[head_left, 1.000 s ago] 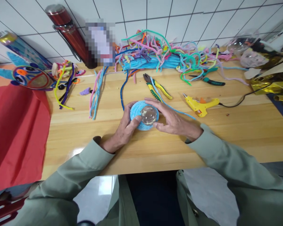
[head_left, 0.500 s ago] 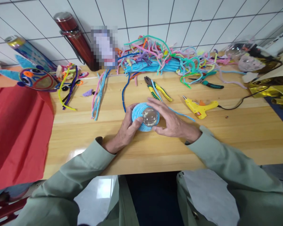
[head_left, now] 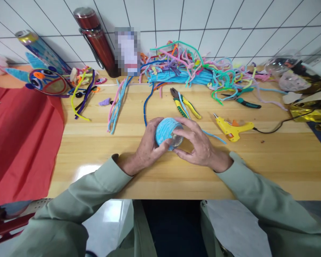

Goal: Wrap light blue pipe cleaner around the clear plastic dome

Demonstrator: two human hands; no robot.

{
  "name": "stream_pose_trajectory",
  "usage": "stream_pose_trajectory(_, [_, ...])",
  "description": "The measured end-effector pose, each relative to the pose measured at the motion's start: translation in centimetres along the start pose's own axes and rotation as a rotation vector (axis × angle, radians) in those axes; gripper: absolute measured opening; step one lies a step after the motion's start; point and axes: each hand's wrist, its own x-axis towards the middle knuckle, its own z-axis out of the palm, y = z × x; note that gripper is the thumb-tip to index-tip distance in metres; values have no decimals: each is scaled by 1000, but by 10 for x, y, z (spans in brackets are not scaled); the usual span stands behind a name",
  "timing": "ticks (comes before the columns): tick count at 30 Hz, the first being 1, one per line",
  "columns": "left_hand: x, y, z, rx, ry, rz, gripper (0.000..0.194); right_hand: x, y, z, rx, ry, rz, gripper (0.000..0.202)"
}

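A clear ball [head_left: 177, 140] wound with light blue pipe cleaner [head_left: 166, 131] is held between both hands above the table. My left hand [head_left: 151, 144] wraps round its blue-covered left side, thumb at the front near the bare part. My right hand [head_left: 196, 142] grips the right side, its fingers across the uncovered clear part. Just beyond the hands lie yellow-and-green pliers [head_left: 186, 104], with a loose light blue pipe cleaner [head_left: 214, 136] running past the right hand. A dark blue pipe cleaner [head_left: 145, 107] stretches down toward my left hand.
A yellow glue gun [head_left: 233, 129] with a black cord lies at the right. Pipe cleaners [head_left: 182, 75] are heaped along the wall. A red thermos [head_left: 97, 43], a can [head_left: 41, 50] and a decorated blue figure [head_left: 46, 81] stand at the left, near red cloth [head_left: 24, 142]. Green-handled pliers [head_left: 248, 103] lie behind.
The ball has turned so its clear part faces more to the right, and more blue winding shows. My right fingers have moved over the clear part. The head view has shifted slightly.
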Motion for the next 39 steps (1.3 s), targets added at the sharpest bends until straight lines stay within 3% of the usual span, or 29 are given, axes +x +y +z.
stream_pose_trajectory(4, [0, 0, 1, 0, -1, 1, 65, 2, -1, 0, -29, 26, -44, 64])
stream_pose_trajectory(23, [1, 4, -2, -52, -54, -41, 64, 0, -1, 7, -61, 61, -46, 64])
stream_pose_trajectory(31, [2, -1, 0, -67, -83, -55, 83, 2, -1, 6, -59, 74, -39, 63])
stream_pose_trajectory(39, [5, 7, -5, -125, -131, -65, 75, 2, -1, 5, -41, 62, -23, 62])
